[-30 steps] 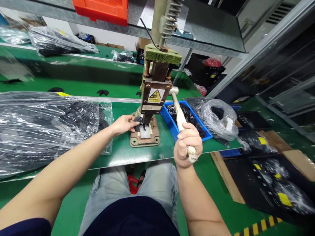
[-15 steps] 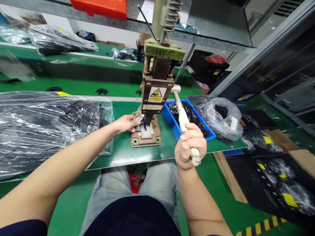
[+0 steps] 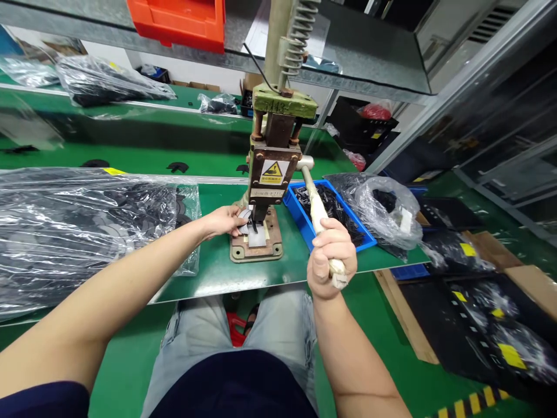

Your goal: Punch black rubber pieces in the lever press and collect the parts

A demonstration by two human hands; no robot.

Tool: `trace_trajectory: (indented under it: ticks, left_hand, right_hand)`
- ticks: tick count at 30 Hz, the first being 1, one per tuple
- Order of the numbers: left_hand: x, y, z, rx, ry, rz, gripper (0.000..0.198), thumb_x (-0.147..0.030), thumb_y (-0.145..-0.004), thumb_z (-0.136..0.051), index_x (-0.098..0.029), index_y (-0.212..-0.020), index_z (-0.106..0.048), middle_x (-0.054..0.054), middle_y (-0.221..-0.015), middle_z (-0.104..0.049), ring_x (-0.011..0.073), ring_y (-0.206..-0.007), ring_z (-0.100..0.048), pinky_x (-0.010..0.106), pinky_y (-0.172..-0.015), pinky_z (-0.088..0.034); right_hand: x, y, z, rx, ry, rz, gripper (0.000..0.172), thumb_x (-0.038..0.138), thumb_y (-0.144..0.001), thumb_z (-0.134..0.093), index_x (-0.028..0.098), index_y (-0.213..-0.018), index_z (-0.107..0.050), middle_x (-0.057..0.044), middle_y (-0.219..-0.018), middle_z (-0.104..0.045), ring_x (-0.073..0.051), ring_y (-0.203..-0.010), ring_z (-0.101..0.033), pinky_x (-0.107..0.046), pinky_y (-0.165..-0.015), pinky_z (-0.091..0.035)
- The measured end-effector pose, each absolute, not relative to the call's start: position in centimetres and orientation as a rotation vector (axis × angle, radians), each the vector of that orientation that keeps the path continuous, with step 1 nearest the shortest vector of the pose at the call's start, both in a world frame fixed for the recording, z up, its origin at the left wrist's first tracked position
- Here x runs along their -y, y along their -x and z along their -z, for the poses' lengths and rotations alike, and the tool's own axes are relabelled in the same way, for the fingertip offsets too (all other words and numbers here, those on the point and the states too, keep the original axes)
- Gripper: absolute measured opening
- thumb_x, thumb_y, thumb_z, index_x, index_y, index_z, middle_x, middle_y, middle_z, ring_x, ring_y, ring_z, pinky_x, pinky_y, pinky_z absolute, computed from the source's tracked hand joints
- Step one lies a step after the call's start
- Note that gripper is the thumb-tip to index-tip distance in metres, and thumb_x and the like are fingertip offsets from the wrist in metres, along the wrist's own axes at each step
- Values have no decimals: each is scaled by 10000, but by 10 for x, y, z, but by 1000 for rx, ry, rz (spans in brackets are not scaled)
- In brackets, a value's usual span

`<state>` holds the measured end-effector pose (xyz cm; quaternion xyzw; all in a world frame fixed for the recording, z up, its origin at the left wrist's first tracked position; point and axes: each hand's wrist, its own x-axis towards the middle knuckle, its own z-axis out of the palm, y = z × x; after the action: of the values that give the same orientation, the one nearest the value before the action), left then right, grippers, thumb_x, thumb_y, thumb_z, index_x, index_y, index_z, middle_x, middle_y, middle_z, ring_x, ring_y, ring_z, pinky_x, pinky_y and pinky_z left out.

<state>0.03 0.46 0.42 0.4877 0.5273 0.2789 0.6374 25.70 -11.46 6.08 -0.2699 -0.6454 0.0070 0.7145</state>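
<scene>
In the head view, a hand-lever press [image 3: 274, 168] stands on the green bench, its ram low over a small metal plate [image 3: 257, 236] on the base. My left hand [image 3: 226, 221] pinches a thin curved grey piece [image 3: 245, 221] at the left side of the ram. The piece's inner end lies under or beside the tool; I cannot tell which. My right hand [image 3: 332, 255] is wrapped around the press's lever handle [image 3: 317, 212], which is covered in pale tape and slopes down towards me.
Left of the press lies a clear plastic bag [image 3: 87, 238] of flat black parts. To its right are a blue tray [image 3: 300, 222] of small black pieces and another plastic bag [image 3: 387, 212]. A red bin [image 3: 178, 23] sits on the shelf above; cartons [image 3: 409, 313] stand lower right.
The view has shifted slightly, showing more of the red bin and shelf. Both hands keep their holds on the curved piece and the lever, with little visible movement.
</scene>
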Motion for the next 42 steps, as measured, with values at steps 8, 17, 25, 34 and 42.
trace_trajectory:
  ticks: [8, 17, 25, 34, 42]
  left_hand:
    - [-6, 8, -1, -1175, -1102, -592, 439, -341, -731, -988, -170, -873, -610, -3, -723, -692, 114, -555, -691, 242, -588, -633]
    - [-6, 7, -4, -1208, -1077, -580, 442, -317, -729, -988, -168, -835, -585, 0, -715, -685, 119, -576, -699, 265, -617, -664]
    - [-6, 4, -4, -1246, -1034, -542, 425, -276, -721, -990, -179, -862, -602, 0, -691, -690, 131, -549, -704, 260, -594, -661]
    - [-12, 4, -17, -1262, -1122, -481, 373, -233, -700, -983, -163, -872, -659, 3, -669, -694, 159, -525, -716, 259, -555, -650]
    - [-10, 5, -11, -1251, -999, -468, 385, -237, -681, -1001, -173, -873, -673, 13, -634, -699, 158, -542, -716, 256, -584, -659]
  right_hand:
    - [114, -258, -59, 1424, 581, -25, 156, 369, -933, -689, 273, -844, -603, 8, -780, -637, -260, -981, -719, -593, -1008, -611]
    - [114, -259, -61, 1436, 561, -29, 154, 358, -935, -697, 269, -843, -612, 6, -790, -647, -253, -965, -714, -575, -977, -601]
    - [113, -258, -60, 1424, 584, -21, 167, 391, -937, -693, 286, -845, -601, 10, -757, -622, -257, -915, -703, -598, -956, -603]
    - [113, -260, -60, 1435, 572, -22, 152, 380, -926, -701, 281, -849, -615, 10, -753, -621, -261, -947, -715, -598, -971, -604]
    - [110, -257, -62, 1412, 567, -2, 163, 383, -919, -689, 282, -831, -596, 15, -728, -602, -243, -864, -690, -599, -941, -609]
